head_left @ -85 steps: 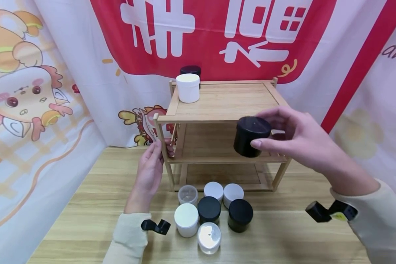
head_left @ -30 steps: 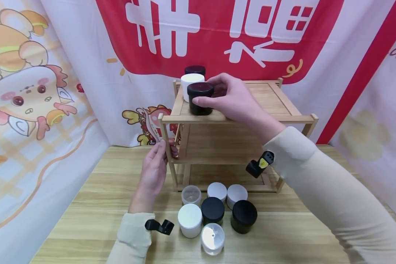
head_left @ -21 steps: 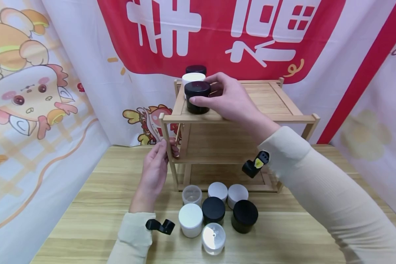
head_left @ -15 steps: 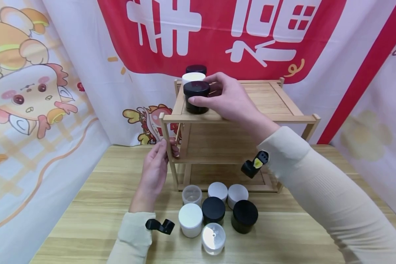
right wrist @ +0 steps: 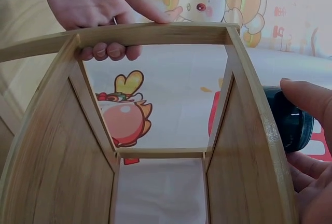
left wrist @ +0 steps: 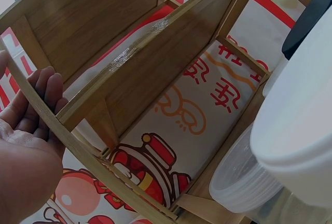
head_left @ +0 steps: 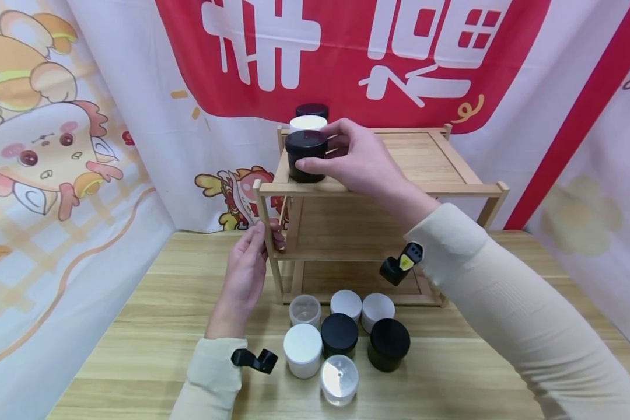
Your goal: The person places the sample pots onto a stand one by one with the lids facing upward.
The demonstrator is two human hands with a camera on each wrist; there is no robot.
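My right hand point(head_left: 357, 157) grips a black lidded jar point(head_left: 303, 166) by its side, at the front left corner of the wooden rack's point(head_left: 415, 157) top shelf. The right wrist view shows the jar point(right wrist: 290, 120) upright against that shelf, thumb on one side and fingers on the other. Directly behind it are a white jar point(head_left: 308, 122) and another black jar point(head_left: 312, 109). My left hand point(head_left: 245, 268) holds the rack's front left post, its fingers curled round the wood, as the left wrist view shows with the hand point(left wrist: 31, 141) at the frame.
On the table before the rack stand several jars: a white one point(head_left: 302, 350), two black ones point(head_left: 339, 333) point(head_left: 388, 344), clear ones point(head_left: 339, 379) and two white-lidded ones point(head_left: 346, 304) near the lowest shelf. Printed cloth point(head_left: 136, 175) hangs behind and at the sides.
My right hand has carried the black jar from in front of the rack leftward onto the top shelf's front left corner, then slightly further left. The left hand keeps its hold on the post.
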